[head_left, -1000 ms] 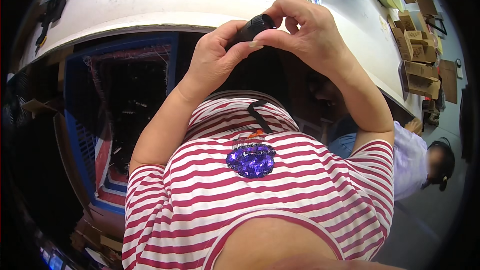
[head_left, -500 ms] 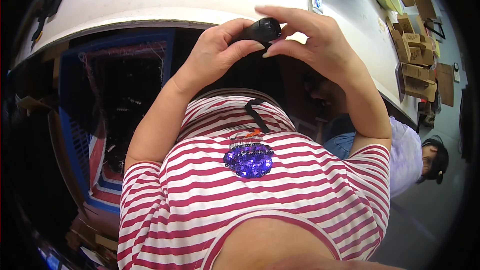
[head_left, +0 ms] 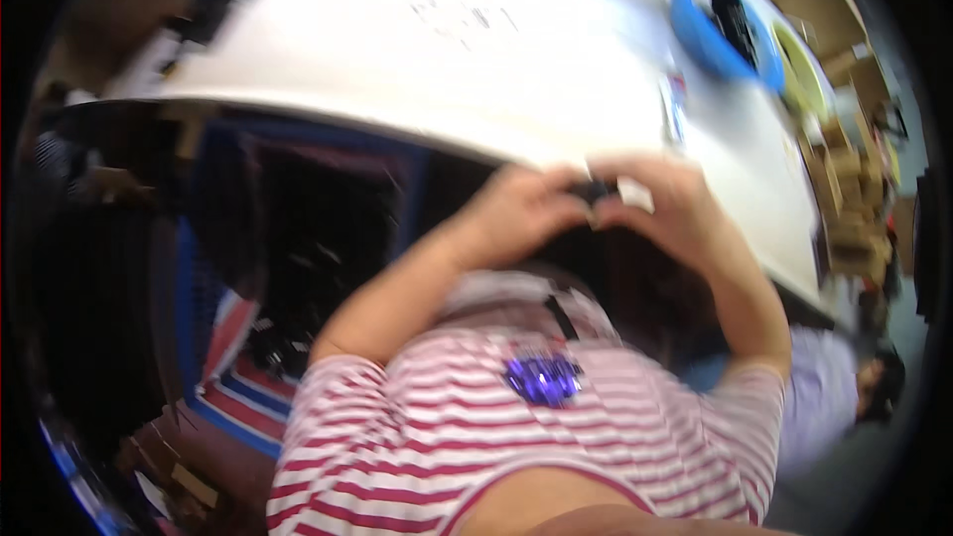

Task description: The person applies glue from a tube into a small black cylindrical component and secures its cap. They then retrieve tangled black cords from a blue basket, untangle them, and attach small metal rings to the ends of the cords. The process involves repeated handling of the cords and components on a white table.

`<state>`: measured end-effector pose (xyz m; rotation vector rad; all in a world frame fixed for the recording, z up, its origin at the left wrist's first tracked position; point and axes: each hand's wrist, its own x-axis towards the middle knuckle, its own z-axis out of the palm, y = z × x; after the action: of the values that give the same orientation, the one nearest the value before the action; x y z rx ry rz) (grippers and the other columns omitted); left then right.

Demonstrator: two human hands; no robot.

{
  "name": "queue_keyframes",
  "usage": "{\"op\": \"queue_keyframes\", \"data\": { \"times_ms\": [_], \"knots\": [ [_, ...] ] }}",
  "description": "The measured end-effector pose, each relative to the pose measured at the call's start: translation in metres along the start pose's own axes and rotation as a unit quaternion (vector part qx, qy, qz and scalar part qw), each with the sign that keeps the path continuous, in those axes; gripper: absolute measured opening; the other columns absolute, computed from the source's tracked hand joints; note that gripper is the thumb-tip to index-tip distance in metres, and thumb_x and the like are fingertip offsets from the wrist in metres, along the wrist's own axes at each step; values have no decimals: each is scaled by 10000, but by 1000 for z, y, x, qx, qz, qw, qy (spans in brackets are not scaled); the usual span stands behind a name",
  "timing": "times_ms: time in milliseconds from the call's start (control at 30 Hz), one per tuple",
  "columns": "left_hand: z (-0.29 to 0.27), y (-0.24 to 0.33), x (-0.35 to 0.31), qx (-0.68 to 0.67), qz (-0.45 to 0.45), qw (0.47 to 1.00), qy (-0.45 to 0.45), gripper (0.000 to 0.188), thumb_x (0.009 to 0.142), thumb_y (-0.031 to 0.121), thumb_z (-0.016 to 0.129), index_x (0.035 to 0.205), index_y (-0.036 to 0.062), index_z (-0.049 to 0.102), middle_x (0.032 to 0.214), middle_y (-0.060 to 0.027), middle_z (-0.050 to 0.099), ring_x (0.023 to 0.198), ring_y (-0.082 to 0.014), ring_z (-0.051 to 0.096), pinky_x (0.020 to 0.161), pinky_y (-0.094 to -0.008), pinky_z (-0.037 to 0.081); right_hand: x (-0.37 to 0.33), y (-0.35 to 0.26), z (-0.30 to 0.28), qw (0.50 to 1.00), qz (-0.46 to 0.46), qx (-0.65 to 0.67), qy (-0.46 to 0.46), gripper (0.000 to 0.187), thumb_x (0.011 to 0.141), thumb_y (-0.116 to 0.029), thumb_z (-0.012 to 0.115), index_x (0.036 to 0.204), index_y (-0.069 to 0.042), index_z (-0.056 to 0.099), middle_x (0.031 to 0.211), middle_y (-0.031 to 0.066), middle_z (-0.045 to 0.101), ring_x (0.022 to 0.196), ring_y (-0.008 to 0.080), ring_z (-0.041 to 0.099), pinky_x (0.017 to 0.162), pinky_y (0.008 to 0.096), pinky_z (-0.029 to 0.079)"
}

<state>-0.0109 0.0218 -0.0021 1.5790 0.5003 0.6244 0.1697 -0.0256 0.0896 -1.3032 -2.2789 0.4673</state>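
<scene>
A short black cylinder-shaped thing (head_left: 594,191) is held between my two hands, just off the front edge of the white table (head_left: 516,99). The picture is smeared by motion, so its finer shape is lost. On one side my left hand (head_left: 521,213) closes round it with thumb and fingers. My right hand (head_left: 660,201) curls in from the other side, its thumb and fingertips pinching at the thing's end. Between the right fingers and palm, a patch of white shows through.
A blue crate (head_left: 194,308) with dark items stands at left below the table. On the table lie small pieces (head_left: 465,18) and a white tube (head_left: 675,111), near a blue basin (head_left: 685,25) of black parts and a yellow basin (head_left: 806,74). Cardboard boxes (head_left: 854,174) and another person (head_left: 829,397) are at right.
The view has shifted, so my hands and the table appear lower and farther right, and more of the tabletop shows. Both hands stay together at the black thing.
</scene>
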Motion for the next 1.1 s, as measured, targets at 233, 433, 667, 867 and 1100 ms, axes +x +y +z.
{"op": "queue_keyframes", "data": {
  "times_ms": [233, 433, 667, 867, 1100],
  "knots": [
    [-18, 7, 2, -101, 55, 993, -42, 298, 848, 105, 522, 1126, 2, 489, 932, -10, 537, 847, -74, 467, 762, -217, 391, 23, -8, -14, 997, -66, 27, -28, 378, 673, -61, 670, 1033, -52, 554, 956, 132, 599, 853, 293, 589, 736, 347, 486],
    [-20, 1, -4, -84, 54, 994, -40, 296, 849, 96, 519, 1130, 10, 481, 942, -5, 527, 835, -69, 464, 741, -216, 393, 20, -9, -10, 997, -81, 0, -2, 340, 685, -170, 689, 974, -39, 568, 860, 125, 606, 770, 290, 591, 691, 356, 473],
    [-11, 14, -3, 6, -25, 999, 22, 223, 786, 120, 576, 981, 13, 577, 766, -37, 581, 721, -69, 492, 655, -233, 420, 5, 0, 0, 998, -42, -34, 40, 448, 662, -240, 707, 1023, -29, 545, 855, 142, 602, 762, 301, 584, 680, 366, 459],
    [-5, 8, 0, -51, 18, 998, -15, 219, 811, 134, 566, 991, 11, 552, 789, 2, 569, 705, -59, 490, 648, -198, 404, -4, 5, -3, 999, 1, -49, -6, 422, 656, -193, 711, 1035, -67, 576, 820, 83, 610, 688, 196, 598, 597, 284, 466],
    [-6, -4, 7, -7, 49, 999, -1, 231, 804, 181, 579, 970, 22, 565, 748, -32, 570, 671, -92, 504, 620, -219, 409, -2, 12, 7, 998, -10, -6, 56, 397, 650, -194, 722, 997, -51, 592, 783, 77, 610, 645, 179, 596, 577, 258, 471]
  ]
}}
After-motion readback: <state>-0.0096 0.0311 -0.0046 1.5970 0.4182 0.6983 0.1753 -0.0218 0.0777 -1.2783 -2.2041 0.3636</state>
